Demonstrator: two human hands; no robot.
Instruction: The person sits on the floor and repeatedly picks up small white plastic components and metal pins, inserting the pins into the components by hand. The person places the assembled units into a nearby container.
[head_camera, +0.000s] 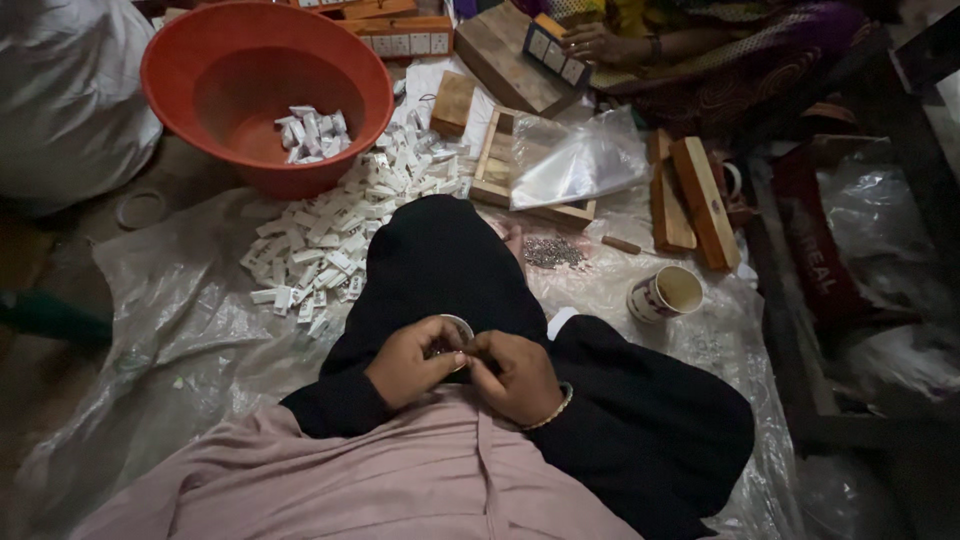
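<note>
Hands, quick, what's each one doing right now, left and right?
Left hand: fingers curled closed around a small round container over the lap.
Right hand: fingers pinched closed at the container's edge; what they hold cannot be told.

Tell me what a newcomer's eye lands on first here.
The big round orange plastic basin at upper left, holding a few small white plastic pieces. Below it, a heap of similar white pieces spreads over the clear plastic floor sheet. At centre, the left hand and right hand meet over a small round container.
</note>
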